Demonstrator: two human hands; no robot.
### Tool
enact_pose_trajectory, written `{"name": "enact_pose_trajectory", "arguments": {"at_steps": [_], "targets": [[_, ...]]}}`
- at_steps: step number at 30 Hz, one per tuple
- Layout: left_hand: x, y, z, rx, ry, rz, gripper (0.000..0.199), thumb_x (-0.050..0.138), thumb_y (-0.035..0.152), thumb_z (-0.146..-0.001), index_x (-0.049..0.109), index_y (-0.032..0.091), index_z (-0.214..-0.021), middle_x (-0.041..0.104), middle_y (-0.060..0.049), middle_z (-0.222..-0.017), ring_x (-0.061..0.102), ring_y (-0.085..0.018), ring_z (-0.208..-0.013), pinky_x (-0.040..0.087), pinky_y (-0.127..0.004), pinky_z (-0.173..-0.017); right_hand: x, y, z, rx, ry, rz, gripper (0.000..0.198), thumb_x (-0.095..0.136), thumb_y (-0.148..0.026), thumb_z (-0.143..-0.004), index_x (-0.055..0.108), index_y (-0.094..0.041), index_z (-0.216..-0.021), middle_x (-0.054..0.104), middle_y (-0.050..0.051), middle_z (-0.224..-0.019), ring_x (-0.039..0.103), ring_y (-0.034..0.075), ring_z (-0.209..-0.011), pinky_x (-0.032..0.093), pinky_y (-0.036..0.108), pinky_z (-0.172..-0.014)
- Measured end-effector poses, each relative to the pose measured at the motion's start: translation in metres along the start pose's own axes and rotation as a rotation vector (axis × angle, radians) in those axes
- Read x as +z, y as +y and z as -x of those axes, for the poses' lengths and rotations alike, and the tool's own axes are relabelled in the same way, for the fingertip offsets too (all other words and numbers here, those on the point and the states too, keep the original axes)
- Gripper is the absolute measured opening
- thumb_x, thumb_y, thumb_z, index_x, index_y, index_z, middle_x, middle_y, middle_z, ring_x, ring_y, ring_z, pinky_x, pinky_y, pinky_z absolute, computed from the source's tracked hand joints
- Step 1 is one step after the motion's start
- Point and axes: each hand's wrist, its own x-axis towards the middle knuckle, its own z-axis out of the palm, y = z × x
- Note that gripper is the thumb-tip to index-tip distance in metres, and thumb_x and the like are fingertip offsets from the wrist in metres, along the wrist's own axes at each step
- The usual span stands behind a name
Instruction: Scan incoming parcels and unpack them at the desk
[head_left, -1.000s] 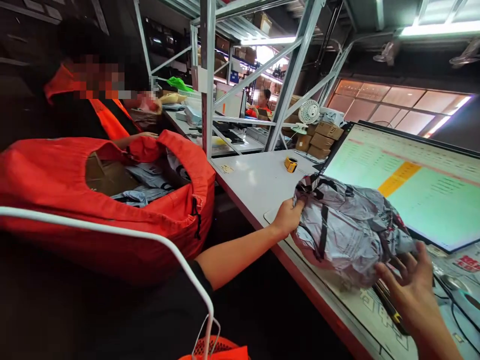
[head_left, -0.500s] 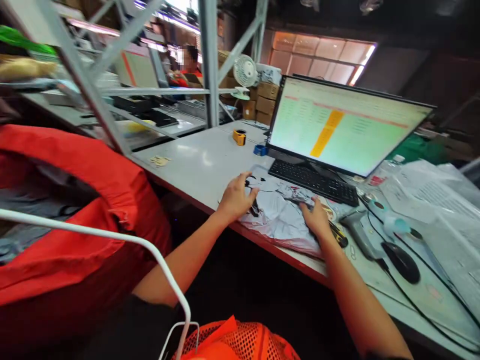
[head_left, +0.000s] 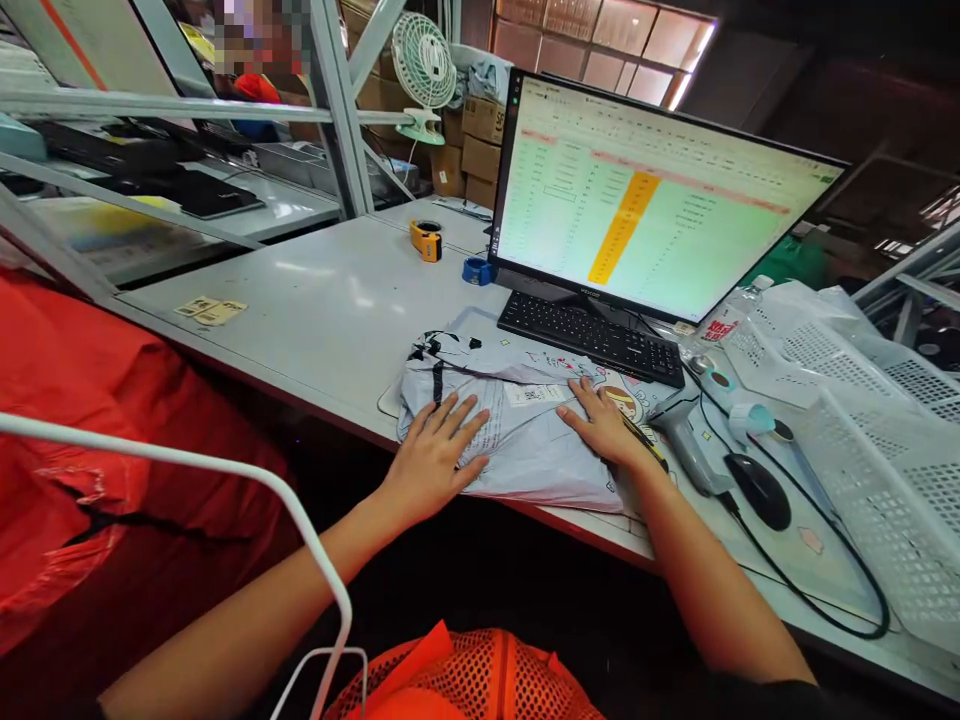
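Observation:
A folded white garment in a clear plastic bag (head_left: pixel 525 440) lies at the table's front edge, a small barcode label (head_left: pixel 536 394) on top. My left hand (head_left: pixel 439 445) rests on its left part, fingers spread. On the right side of the bag lies my right hand (head_left: pixel 604 425), its fingers stretched out near the label. Just right of that hand are a yellow-and-black cutter (head_left: pixel 645 445), partly hidden, and a grey barcode scanner (head_left: pixel 690 450).
Behind the bag stand a black keyboard (head_left: pixel 592 335) and a monitor (head_left: pixel 645 210). A black mouse (head_left: pixel 759 490) and a white perforated basket (head_left: pixel 885 500) are at right. Tape rolls, blue (head_left: pixel 478 270) and yellow (head_left: pixel 426 241), sit farther back. A red bag (head_left: pixel 135 450) stands at left.
My left hand has gone from the bag's left edge to lying flat on top. My right hand has spread near the label, which now shows. The view has moved closer and right.

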Motion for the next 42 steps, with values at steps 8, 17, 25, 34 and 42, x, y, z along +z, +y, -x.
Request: {"name": "enact_pose_trajectory", "arguments": {"at_steps": [8,17,25,34,42], "targets": [[-0.062,0.013,-0.066,-0.132,-0.158,0.01,0.051,0.05,0.063,-0.101,0.079,0.023,-0.112,0.078,-0.011,-0.118,0.072,-0.034,-0.111,0.055,-0.045,-0.097,-0.037,-0.024,-0.008,-0.228,0.296,0.004,0.047,0.058,-0.054,-0.1,0.078,-0.018,-0.122,0.069,0.016,-0.135,0.059,0.035,-0.131,0.044,0.05,-0.116],[-0.004,0.045,-0.107,-0.031,-0.065,-0.086,0.062,0.054,0.053,-0.103,0.058,0.011,-0.149,0.056,-0.02,-0.155,0.047,-0.04,-0.145,0.035,-0.055,-0.121,-0.02,-0.06,-0.044,-0.399,-0.026,0.096,0.05,0.053,-0.032,-0.103,0.063,-0.016,-0.149,0.062,0.013,-0.152,0.055,0.028,-0.142,0.038,0.042,-0.122],[-0.015,0.002,-0.062,-0.064,-0.172,-0.102,0.092,0.05,0.078,-0.095,0.052,0.008,-0.155,0.047,-0.023,-0.163,0.036,-0.042,-0.156,0.015,-0.058,-0.131,-0.017,-0.043,-0.02,-0.191,-0.322,0.17,0.116,0.061,-0.089,-0.084,0.016,-0.032,-0.174,0.008,0.012,-0.179,0.02,0.047,-0.162,0.015,0.069,-0.129],[-0.023,0.048,-0.063,0.113,-0.22,-0.011,0.062,0.044,0.049,-0.107,0.056,0.01,-0.154,0.052,-0.02,-0.161,0.046,-0.035,-0.152,0.033,-0.047,-0.127,-0.004,-0.044,-0.004,-0.238,-0.164,0.128,0.107,0.069,-0.076,-0.086,0.033,-0.02,-0.17,0.02,0.016,-0.177,0.021,0.045,-0.162,0.016,0.064,-0.13],[-0.002,0.047,-0.039,0.093,-0.251,0.074,0.059,0.041,0.056,-0.108,0.045,0.035,-0.164,0.034,-0.008,-0.174,0.029,-0.044,-0.16,0.025,-0.061,-0.128,-0.073,0.043,0.061,0.076,0.486,0.098,0.064,0.059,-0.056,-0.097,0.064,-0.014,-0.146,0.069,0.021,-0.139,0.065,0.038,-0.128,0.049,0.054,-0.111]]}}
